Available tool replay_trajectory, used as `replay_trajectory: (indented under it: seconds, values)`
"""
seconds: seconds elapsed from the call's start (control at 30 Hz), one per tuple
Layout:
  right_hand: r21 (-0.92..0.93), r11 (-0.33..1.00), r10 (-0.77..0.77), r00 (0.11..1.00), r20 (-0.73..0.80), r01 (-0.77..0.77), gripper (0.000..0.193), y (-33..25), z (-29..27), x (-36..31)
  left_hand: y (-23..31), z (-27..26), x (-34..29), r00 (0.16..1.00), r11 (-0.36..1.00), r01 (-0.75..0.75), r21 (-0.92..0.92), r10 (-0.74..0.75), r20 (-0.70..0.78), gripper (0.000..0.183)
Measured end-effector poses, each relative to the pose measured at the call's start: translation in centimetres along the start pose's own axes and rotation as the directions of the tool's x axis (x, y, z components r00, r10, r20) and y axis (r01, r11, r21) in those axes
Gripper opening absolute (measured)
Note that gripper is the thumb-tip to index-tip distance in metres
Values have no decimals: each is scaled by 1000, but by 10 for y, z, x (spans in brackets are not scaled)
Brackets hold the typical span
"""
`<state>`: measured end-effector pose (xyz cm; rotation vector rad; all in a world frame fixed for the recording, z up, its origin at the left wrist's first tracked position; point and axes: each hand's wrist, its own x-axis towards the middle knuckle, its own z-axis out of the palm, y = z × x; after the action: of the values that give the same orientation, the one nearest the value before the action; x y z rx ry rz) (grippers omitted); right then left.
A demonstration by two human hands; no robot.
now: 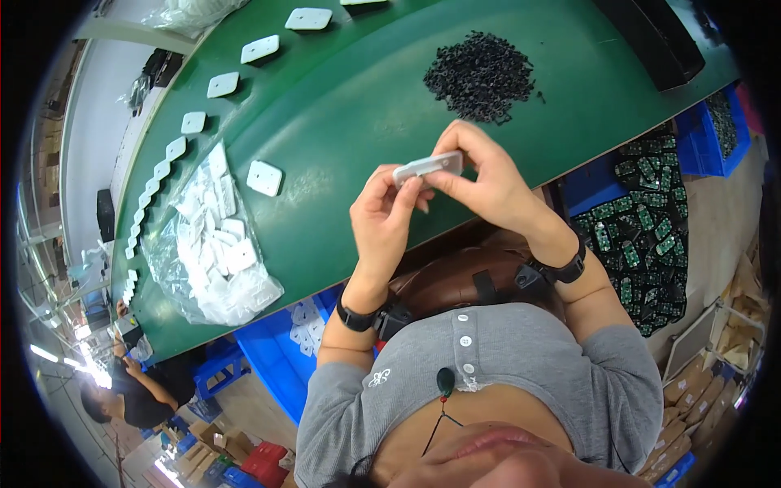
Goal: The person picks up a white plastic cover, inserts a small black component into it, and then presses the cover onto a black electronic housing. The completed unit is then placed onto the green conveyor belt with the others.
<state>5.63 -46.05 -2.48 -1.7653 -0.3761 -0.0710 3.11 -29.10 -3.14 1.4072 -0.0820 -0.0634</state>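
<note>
Between my two hands, above the green table, is a small white plastic housing (439, 165) tilted on edge. My left hand (384, 203) pinches its left end with thumb and fingers. My right hand (486, 173) grips the right end, thumb along the near side. Just beyond my hands lies a heap of small black parts (480, 77). One similar white housing (264, 177) rests flat on the table left of my hands. Farther left, a clear plastic bag (215, 252) holds many more white pieces.
White housings (260, 50) stand in a curved row along the table's far left edge. A long black box (651, 41) is at the far right. Green circuit boards (643, 228) fill a tray at my right, near a blue bin (712, 134). Another person (138, 386) sits at the left.
</note>
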Motion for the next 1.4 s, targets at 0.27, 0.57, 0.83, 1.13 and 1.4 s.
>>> replay_trajectory:
  seconds: [0.27,0.57,0.83,1.13,1.4]
  values:
    - [-21,998,69,977,203,-66,28,-11,-11,37,22,-11,15,996,998,37,59,-32,-80,22]
    - [-795,594,-346,931,-115,123,58,57,-139,243,19,-77,47,980,764,180,620,-87,-177,14]
    - [-508,794,-444,889,-110,334,48,123,-177,253,25,-54,37,991,307,46,951,108,-83,52]
    - [-494,855,-43,925,-377,-161,41,78,-177,50,6,-63,8,935,273,-236,932,324,142,50]
    - [-252,967,-57,992,-117,26,33,-1,-80,42,1,-78,5,913,409,-322,854,371,167,50]
